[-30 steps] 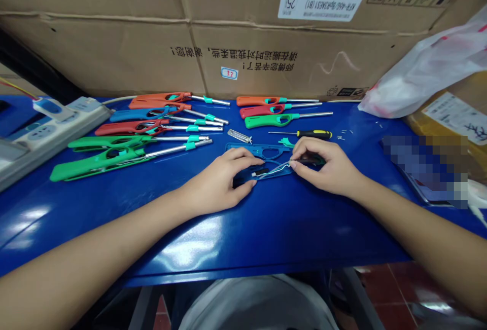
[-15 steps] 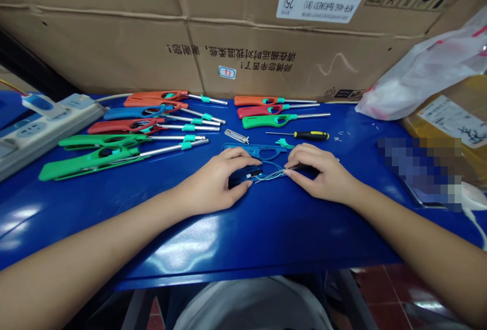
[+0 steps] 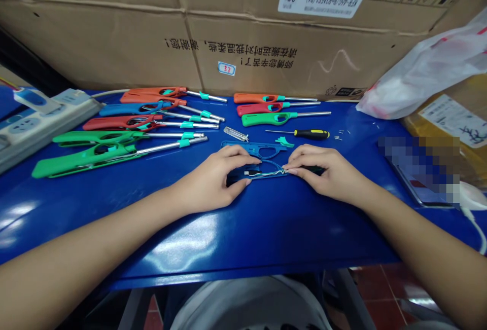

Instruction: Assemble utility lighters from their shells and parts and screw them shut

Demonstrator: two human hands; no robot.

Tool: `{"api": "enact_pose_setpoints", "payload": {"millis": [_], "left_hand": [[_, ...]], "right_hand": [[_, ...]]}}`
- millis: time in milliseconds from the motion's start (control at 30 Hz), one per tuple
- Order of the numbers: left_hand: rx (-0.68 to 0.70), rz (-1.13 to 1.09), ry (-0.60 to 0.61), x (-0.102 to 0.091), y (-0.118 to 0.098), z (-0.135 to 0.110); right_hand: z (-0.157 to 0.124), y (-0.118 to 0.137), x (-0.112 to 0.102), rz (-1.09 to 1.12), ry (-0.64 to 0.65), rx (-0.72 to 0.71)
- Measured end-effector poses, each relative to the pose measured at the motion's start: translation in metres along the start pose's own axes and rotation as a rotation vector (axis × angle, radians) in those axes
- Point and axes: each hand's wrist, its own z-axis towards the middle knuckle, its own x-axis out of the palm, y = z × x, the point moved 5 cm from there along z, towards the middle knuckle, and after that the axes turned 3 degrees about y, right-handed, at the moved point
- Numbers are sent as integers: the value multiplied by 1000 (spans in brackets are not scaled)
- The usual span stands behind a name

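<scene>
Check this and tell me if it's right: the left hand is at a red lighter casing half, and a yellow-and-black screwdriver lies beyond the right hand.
One thing is wrong: the lighter casing half at the left hand is blue, not red, as the head view shows. The yellow-and-black screwdriver does lie beyond the right hand.

A large brown cardboard box (image 3: pixel 125 41) with black print stands behind the glossy blue worktop (image 3: pixel 243 244). A white multi-socket power strip (image 3: pixel 43 126) lies left; right, a crumpled white plastic bag (image 3: pixel 422 74) partly covers a yellow-taped brown parcel (image 3: pixel 474 162).
</scene>
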Motion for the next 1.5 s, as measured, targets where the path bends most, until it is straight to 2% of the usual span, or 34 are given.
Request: {"api": "enact_pose_setpoints", "payload": {"millis": [267,600,700,900,1133,1267,1500], "left_hand": [[-1,-11,15,0,1,1],[4,-23,14,-1,0,2],[15,-12,1,-3,-3,1],[-8,-34,5,-4,-5,0],[47,30,-23,-9,-6,1],[9,104,-53,-14,-5,0],[-52,80,-24,-9,-9,-3]], "right_hand": [[2,-3,-1,16,2,93],[5,3,-3,-139,3,70],[12,3,-4,-93,76,163],[24,4,-5,-31,325,397],[30,0,-3,-13,397,516],[32,-4,-3,-43,453,558],[27,-4,-2,147,363,480]]}}
